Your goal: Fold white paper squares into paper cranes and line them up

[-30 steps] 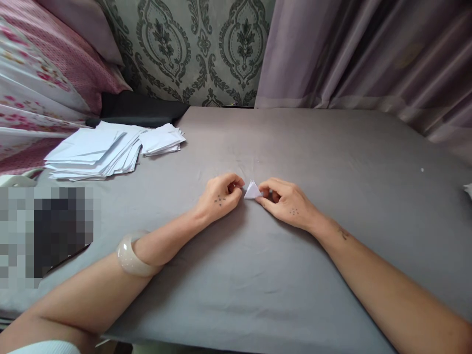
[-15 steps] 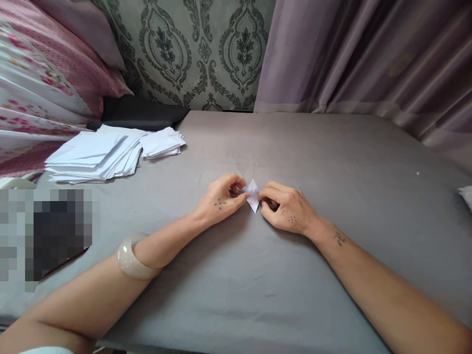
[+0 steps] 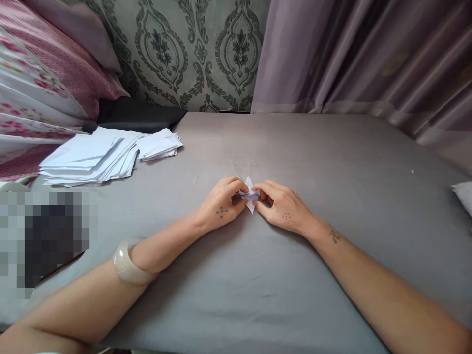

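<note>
A person's two bare hands meet over a small folded piece of white paper (image 3: 250, 196) near the middle of a smooth grey cloth surface (image 3: 236, 290). The left hand (image 3: 223, 204) pinches the paper's left side between thumb and fingers, while the right hand (image 3: 282, 206) grips its right side in the same way, fingertips close together. One pointed corner of the paper faces away from the person and another faces toward them (the fingers hide part of the folds between). A glossy, pale beige bangle (image 3: 129, 265) circles the left forearm, and small dark marks dot the backs of both hands. At far left, well apart from the hands, lies a large, uneven stack of white paper sheets (image 3: 84, 157), with a smaller pile of white paper pieces (image 3: 159, 145) touching its right side. Behind them sits a flat black item (image 3: 140, 115), its nature unclear. Grey damask-patterned wallpaper (image 3: 199, 54) and a draped mauve curtain (image 3: 295, 59) form the backdrop; pink-and-white floral fabric (image 3: 47, 93) hangs at left.
</note>
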`<state>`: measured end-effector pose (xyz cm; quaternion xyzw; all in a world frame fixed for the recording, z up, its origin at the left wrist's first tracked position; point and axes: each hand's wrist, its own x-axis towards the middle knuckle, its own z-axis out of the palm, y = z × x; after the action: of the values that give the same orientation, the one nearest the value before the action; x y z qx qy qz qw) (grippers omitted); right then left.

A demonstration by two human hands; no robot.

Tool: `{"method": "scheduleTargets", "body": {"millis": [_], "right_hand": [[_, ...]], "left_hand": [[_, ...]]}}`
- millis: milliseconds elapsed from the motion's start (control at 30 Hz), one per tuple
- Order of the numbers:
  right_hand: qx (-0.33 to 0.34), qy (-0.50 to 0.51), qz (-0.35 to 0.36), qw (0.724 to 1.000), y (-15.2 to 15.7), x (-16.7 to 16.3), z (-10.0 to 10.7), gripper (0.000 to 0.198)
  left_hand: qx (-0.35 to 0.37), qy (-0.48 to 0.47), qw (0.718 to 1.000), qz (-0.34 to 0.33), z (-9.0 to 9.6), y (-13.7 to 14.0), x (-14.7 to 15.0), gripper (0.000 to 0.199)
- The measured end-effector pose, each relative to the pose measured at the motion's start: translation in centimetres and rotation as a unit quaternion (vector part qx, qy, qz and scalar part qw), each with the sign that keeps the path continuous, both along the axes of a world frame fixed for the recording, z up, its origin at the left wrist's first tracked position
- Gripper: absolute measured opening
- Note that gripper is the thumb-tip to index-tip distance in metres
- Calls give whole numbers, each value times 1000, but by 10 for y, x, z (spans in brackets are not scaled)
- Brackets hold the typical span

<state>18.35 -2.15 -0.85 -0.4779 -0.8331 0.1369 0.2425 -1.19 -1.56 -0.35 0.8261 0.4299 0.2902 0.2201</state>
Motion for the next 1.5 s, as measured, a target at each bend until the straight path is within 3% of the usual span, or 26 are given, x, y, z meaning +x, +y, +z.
{"method": "scheduleTargets", "body": {"millis": [300, 467, 533, 700, 833, 967, 1067, 1200, 1300, 1500], "right_hand": [[-27, 7, -23, 999, 4, -3, -2, 15], [-11, -14, -40, 999, 4, -4, 0, 19], [-6, -28, -45, 999, 4, -4, 2, 20], [-56, -12, -55, 997, 10, -5, 2, 13], [-54, -3, -46, 997, 12, -5, 1, 14], [-76, 53, -41, 995, 13, -1, 1, 14], [-148, 153, -92, 973, 15, 4, 5, 23], [-243, 275, -154, 917, 18, 9, 10, 25], [-254, 311, -150, 904, 18, 9, 11, 23], [-260, 308, -140, 904, 19, 4, 9, 20]], "left_hand": [[-21, 45, 999, 22, -6, 10, -2, 12], [83, 66, 994, -4, -12, 16, -4, 23], [92, 74, 993, -15, -13, 19, -4, 23], [7, 63, 998, 3, -12, 27, -1, 15], [0, 64, 998, 4, -10, 27, 2, 18], [-62, -5, 998, 0, -7, 24, 0, 17], [-145, -98, 983, 51, -2, 21, -4, 40], [-172, -204, 957, 118, 3, 19, -10, 44], [-173, -228, 952, 106, 4, 19, -10, 44], [-170, -202, 964, 29, 1, 20, -4, 39]]}}
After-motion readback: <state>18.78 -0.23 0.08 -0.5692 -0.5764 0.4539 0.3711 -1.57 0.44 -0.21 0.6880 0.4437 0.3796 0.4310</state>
